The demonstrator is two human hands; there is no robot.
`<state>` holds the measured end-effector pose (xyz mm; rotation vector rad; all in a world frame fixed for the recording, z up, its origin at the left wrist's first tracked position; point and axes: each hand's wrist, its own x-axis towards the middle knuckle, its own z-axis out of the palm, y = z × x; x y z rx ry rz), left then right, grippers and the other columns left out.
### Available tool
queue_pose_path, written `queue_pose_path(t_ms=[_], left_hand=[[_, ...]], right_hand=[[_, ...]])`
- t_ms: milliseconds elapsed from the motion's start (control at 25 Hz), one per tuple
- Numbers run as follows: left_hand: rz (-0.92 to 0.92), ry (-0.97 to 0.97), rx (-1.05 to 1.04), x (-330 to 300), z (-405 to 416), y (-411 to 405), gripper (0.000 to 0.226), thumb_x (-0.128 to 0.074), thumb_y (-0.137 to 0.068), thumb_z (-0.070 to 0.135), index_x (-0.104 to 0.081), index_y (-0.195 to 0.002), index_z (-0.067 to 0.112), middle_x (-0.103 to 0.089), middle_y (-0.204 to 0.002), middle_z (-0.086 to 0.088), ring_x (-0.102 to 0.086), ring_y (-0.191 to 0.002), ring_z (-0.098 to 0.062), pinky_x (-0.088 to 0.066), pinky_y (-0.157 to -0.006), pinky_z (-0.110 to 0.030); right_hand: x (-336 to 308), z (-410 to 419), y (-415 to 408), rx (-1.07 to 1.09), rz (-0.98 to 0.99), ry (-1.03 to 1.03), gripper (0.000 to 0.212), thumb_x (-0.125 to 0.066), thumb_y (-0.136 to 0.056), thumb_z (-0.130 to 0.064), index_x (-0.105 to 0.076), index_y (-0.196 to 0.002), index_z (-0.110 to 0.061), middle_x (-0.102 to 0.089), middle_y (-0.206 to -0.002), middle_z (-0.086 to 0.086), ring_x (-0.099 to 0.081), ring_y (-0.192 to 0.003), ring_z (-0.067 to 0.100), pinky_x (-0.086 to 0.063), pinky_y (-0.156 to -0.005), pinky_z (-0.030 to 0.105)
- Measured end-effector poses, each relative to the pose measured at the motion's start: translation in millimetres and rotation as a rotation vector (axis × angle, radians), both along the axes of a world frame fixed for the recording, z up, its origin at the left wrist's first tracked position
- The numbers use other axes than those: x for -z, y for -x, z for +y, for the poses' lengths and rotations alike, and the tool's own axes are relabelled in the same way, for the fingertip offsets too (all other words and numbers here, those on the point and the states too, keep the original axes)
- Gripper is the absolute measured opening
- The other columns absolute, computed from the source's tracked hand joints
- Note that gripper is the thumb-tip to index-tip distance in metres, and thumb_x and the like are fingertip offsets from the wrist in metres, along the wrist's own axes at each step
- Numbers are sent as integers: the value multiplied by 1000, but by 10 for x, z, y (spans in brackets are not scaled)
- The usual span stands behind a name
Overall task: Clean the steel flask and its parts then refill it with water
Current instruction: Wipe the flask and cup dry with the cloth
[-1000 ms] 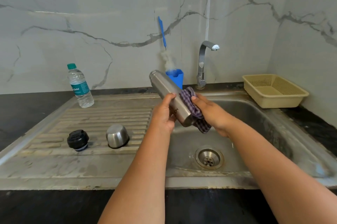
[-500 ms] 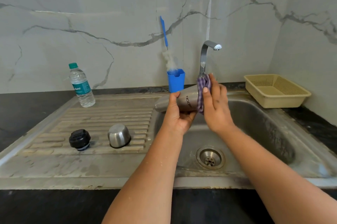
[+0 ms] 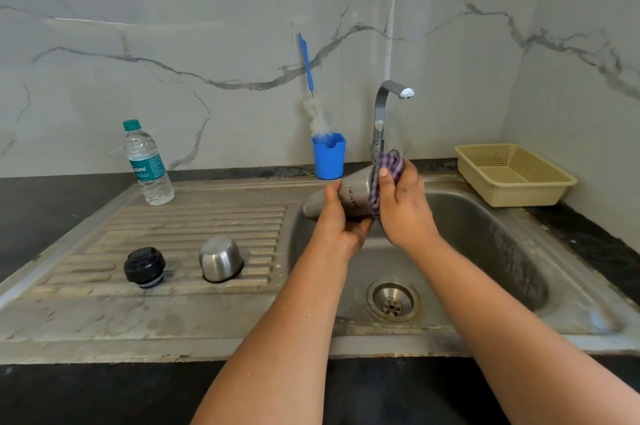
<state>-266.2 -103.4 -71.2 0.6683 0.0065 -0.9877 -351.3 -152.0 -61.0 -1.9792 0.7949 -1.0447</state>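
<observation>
I hold the steel flask [image 3: 349,197] almost level above the sink basin [image 3: 485,227]. My left hand [image 3: 341,227] grips its body from below, thumb over the top. My right hand [image 3: 403,203] wraps a purple checked cloth [image 3: 388,175] around the flask's right end, which is hidden under the cloth. On the draining board [image 3: 173,230] to the left sit the black stopper [image 3: 144,266] and the steel cup lid [image 3: 220,259], mouth down.
A water bottle [image 3: 148,163] stands at the back left of the board. A blue holder [image 3: 329,156] with a bottle brush [image 3: 308,78] stands next to the tap [image 3: 386,113]. A beige basket [image 3: 512,173] sits at the right. The drain [image 3: 393,300] lies below my hands.
The flask swung from steeply tilted to nearly level. My right hand with the cloth slid from the near end up to the far right end by the tap.
</observation>
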Motion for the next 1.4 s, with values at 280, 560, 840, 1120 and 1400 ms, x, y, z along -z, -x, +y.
queue_pose_path(t_ms=[280,560,840,1120,1400], left_hand=[[-555,-480,310,-54,90,116,53,-73,-82,37,-52,-122,10,-65,-106,-12,-66,-95,-25,-57,-73,-39],[-2098,-1271,-187,50,155,-2,60,-77,-77,26,-51,-130,25,-52,-127,-2,-41,-117,-24,-34,-95,-36],[-2133,-1187,-633,131,62,-17,52,-66,-83,4,-55,-129,26,-52,-125,-2,-38,-124,-27,-18,-116,-46],[-2078,-1179,-661,146,134,-160,78,-84,-55,6,-61,-124,32,-57,-118,4,-44,-117,-26,-18,-113,-56],[-2220,-1032,-711,180,53,-69,76,-83,-53,5,-65,-121,33,-61,-114,7,-48,-109,-25,-28,-105,-52]], right_hand=[[1,-708,261,-148,-147,-967,41,-46,-99,-40,-63,-112,-5,-68,-110,22,-66,-102,37,-52,-91,50],[197,-1166,419,32,-302,-979,33,-44,-99,-39,-67,-107,-16,-69,-107,18,-66,-93,31,-55,-82,44],[135,-1194,547,185,-116,-129,43,-46,-96,-47,-50,-132,-25,-63,-119,3,-59,-110,24,-46,-95,38],[255,-736,225,-21,78,556,40,-34,-103,-36,-47,-138,-20,-55,-128,5,-46,-117,19,-33,-98,26],[22,-887,409,-28,197,-80,55,-22,-102,-50,-55,-133,-19,-55,-134,10,-47,-122,22,-32,-104,31]])
